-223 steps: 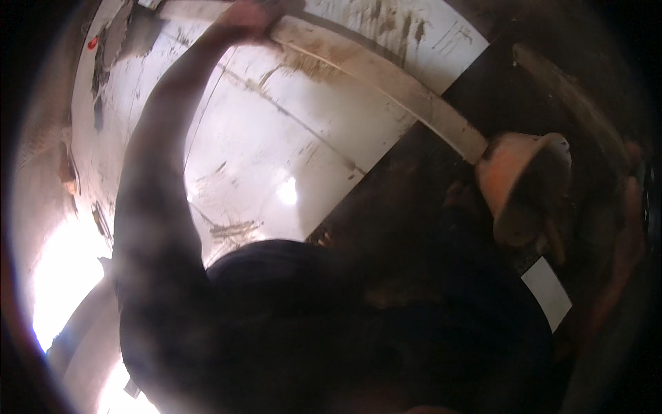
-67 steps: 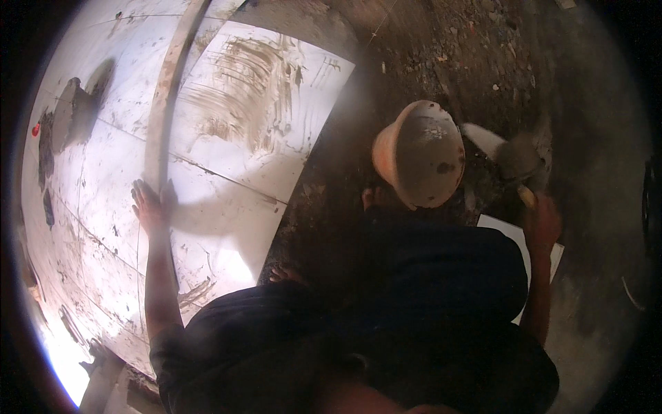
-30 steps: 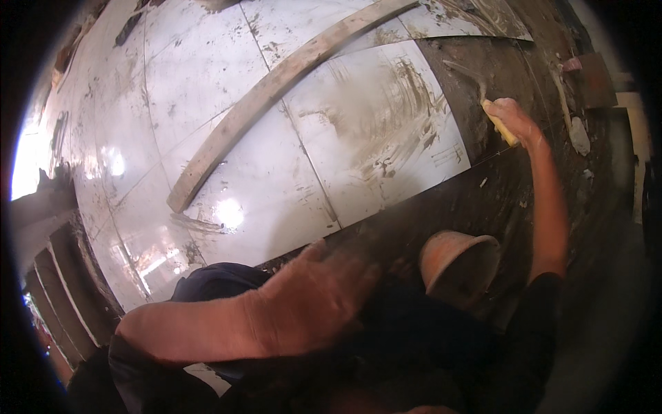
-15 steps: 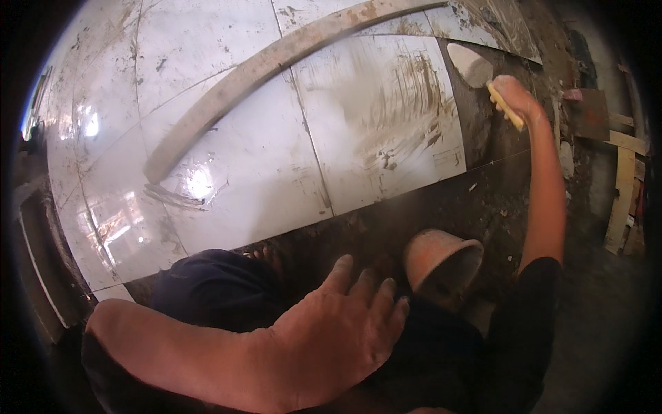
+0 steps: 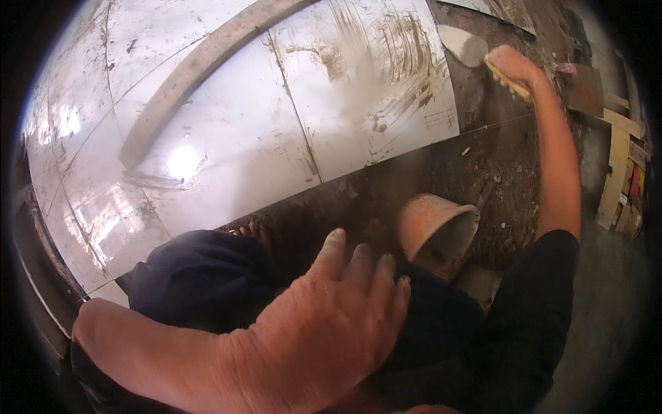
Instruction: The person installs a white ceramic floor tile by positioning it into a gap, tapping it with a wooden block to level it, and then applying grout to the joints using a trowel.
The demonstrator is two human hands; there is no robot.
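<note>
My right hand (image 5: pixel 516 67) is wrapped round the yellow handle of a trowel (image 5: pixel 462 45) at the far right. The trowel's pale, smeared blade lies over the grey-brown mortar strip (image 5: pixel 491 93), close beside the right edge of a white floor tile (image 5: pixel 386 90). My left hand (image 5: pixel 334 324) is in front of my body, palm down, fingers loosely stretched and dusty, holding nothing. What lies beneath it is mostly hidden, though dark clothing (image 5: pixel 203 276) shows around it.
A long, dusty straight bar (image 5: pixel 200 74) lies across the glossy, mud-streaked tiles. An orange bucket (image 5: pixel 434 224) is tipped on its side on the dark dirt between my hands. Wooden boards (image 5: pixel 614 172) and scraps lie at the far right. My bare foot (image 5: pixel 256 236) is by the tile edge.
The view has tilted, so the floor sits higher in the picture. Relative to the tile edge, the trowel blade has come slightly nearer. My left hand keeps its pose.
</note>
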